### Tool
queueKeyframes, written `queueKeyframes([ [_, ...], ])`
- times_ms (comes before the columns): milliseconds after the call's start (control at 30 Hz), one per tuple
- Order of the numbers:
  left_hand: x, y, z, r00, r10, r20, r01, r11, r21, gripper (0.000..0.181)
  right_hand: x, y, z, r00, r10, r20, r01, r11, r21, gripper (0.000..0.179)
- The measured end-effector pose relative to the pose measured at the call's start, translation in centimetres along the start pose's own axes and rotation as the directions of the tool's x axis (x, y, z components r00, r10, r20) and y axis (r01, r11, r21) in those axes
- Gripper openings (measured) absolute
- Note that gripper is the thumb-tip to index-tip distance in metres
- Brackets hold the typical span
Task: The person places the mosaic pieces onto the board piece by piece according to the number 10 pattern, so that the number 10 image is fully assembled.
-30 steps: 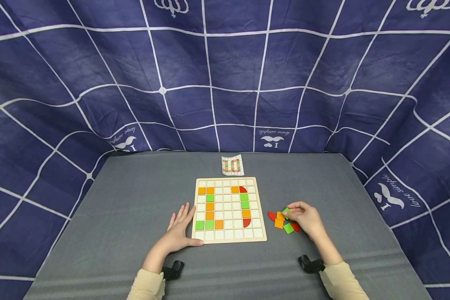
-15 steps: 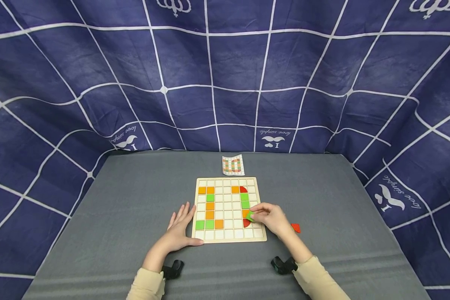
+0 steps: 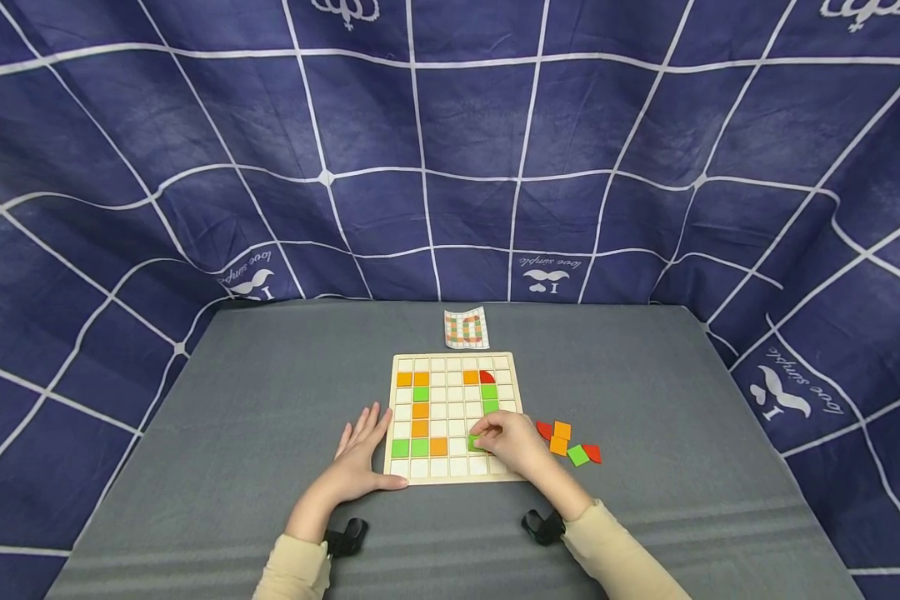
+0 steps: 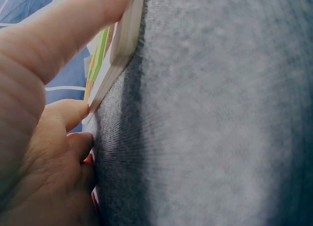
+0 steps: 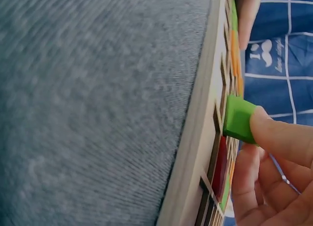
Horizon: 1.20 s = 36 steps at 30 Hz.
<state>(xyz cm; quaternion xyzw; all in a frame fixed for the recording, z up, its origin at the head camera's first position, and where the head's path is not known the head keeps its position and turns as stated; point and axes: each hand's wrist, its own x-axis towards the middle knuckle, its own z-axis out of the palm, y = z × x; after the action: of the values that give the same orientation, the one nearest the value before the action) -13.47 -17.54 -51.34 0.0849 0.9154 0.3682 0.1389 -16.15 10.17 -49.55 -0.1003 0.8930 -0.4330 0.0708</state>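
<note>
A square wooden grid board lies on the table, with orange, green and red tiles set in some of its cells. My right hand pinches a green square tile between thumb and fingers. In the right wrist view that tile is tilted, its lower edge at the board's cells, beside a red quarter-round tile. My left hand rests at the board's left side with fingers spread, thumb at the near corner and fingertips along the edge. The right hand hides part of the board's lower right.
Right of the board lie loose tiles: two orange squares, a green square and two red quarter-rounds. A small printed pattern card lies behind the board on the grey table. A blue curtain hangs behind.
My right hand has carried the green tile from the loose pile leftward onto the board, to a cell left of the lower red tile. My left hand has stayed at the board's edge.
</note>
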Motion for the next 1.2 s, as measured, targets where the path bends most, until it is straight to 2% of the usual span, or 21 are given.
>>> queueKeyframes([
  [133, 0.0, -0.1, 0.0, 1.0, 0.002, 0.0, -0.002, 1.0, -0.001, 0.121, -0.1, -0.3, 0.2, 0.999, -0.04, -0.022, 0.038, 0.994, -0.105, 0.007],
  [300, 0.0, -0.1, -0.1, 1.0, 0.005, 0.001, -0.005, 1.0, 0.004, 0.121, -0.1, -0.4, 0.6, 0.993, -0.096, -0.062, 0.083, 0.979, -0.188, 0.011],
  [400, 0.0, 0.0, -0.1, 1.0, 0.005, 0.0, -0.005, 1.0, 0.005, 0.122, -0.1, -0.5, 0.8, 0.993, -0.093, -0.069, 0.077, 0.975, -0.21, 0.012],
  [567, 0.0, 0.0, -0.1, 1.0, 0.009, 0.001, -0.009, 1.0, 0.008, 0.122, -0.2, -0.5, 0.6, 0.997, -0.052, -0.065, 0.04, 0.984, -0.173, 0.01],
  [800, -0.1, -0.1, 0.1, 1.0, 0.008, 0.002, -0.008, 1.0, 0.008, 0.122, 0.3, 0.3, -2.5, 0.989, 0.052, -0.137, -0.062, 0.996, -0.07, 0.009],
  [967, -0.1, 0.0, 0.1, 1.0, 0.005, 0.005, -0.005, 1.0, 0.004, 0.122, 0.2, 1.9, -5.3, 0.973, 0.115, -0.199, -0.135, 0.987, -0.092, 0.012],
  [1200, -0.1, 0.1, 0.1, 1.0, 0.007, -0.001, -0.007, 1.0, 0.0, 0.121, -0.4, 3.9, -7.2, 0.971, 0.163, -0.173, -0.187, 0.973, -0.133, 0.016],
])
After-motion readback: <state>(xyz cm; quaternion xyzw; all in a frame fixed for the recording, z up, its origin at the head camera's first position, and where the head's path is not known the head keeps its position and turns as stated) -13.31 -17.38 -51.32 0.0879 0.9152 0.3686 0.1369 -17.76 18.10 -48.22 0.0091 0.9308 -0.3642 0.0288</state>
